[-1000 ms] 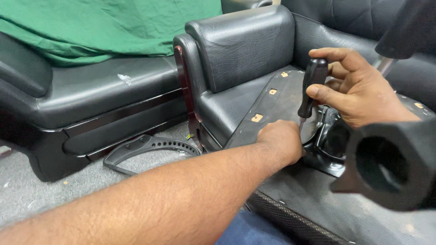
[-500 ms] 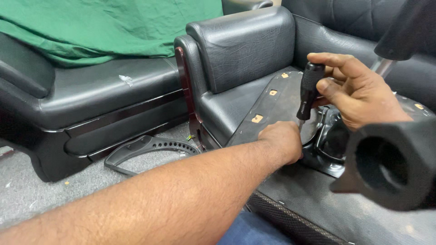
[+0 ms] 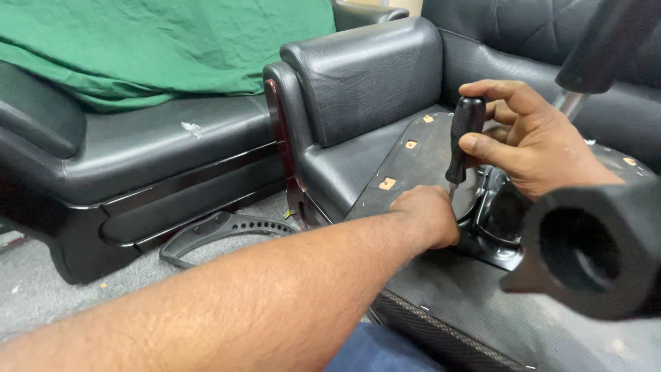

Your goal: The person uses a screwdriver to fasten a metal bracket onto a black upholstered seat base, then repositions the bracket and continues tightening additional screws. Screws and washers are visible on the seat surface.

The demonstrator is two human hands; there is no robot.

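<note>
My right hand (image 3: pixel 530 141) grips the black handle of a screwdriver (image 3: pixel 463 138), held upright with its tip pointing down at a black metal mechanism plate (image 3: pixel 492 227). That plate sits on the dark underside of an upturned chair seat (image 3: pixel 420 148). My left hand (image 3: pixel 427 213) is closed into a fist beside the screwdriver's tip, resting on the seat underside and touching the plate's edge. The tip itself is hidden behind my left hand. Whether the left hand holds anything cannot be told.
A black tubular part (image 3: pixel 585 248) fills the near right. A black leather sofa (image 3: pixel 358 89) stands behind the seat. A second black sofa (image 3: pixel 138 165) at left carries a green cloth (image 3: pixel 138 48). A curved black plastic piece (image 3: pixel 220 231) lies on the grey floor.
My right hand has shifted left and down a little with the screwdriver, bringing it more upright over the plate. My left hand has stayed in place.
</note>
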